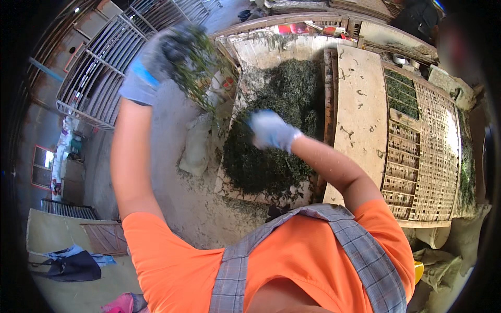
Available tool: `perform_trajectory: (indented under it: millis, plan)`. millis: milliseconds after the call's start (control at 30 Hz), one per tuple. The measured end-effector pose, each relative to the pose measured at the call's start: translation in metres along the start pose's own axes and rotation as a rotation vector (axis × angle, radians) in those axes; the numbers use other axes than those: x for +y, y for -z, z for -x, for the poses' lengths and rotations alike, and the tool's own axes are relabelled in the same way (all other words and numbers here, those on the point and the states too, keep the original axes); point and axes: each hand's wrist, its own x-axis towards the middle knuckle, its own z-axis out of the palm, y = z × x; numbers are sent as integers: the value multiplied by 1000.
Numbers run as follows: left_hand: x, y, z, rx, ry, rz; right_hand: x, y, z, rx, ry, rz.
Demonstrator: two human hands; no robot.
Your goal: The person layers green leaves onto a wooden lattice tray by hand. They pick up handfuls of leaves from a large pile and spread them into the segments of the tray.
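My left hand, in a grey glove with a blue cuff, is raised at the upper left and blurred by motion. It grips a loose clump of dark green leaves, whose strands trail down to the right. Below and to the right, a heap of similar dark green leaves lies on a pale, stained sheet. Over the left side of the heap is my right hand, in a pale glove with blue fingertips. Its fingers look curled closed; anything inside them is hidden.
A wooden board with leaf scraps borders the heap on the right, beside a slatted bamboo rack. Another metal rack stands at the upper left. A pale sack lies on the concrete floor. Dark cloth hangs at the lower left.
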Motion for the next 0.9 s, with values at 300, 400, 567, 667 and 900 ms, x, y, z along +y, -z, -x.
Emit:
perform_trajectory:
  millis: [300,400,567,667,900]
  plan:
    - [30,40,9,220,39,112,16,-52,-77,846,334,39]
    - [68,45,30,393,-158,-196,70,-160,-32,356,85,43]
    - [70,48,74,121,-199,-77,80,-144,-9,-414,-57,194]
    - [-6,14,44,408,-229,-40,66,-33,2,-167,-21,136]
    - [-69,-44,59,415,81,95,-27,78,-39,559,241,88]
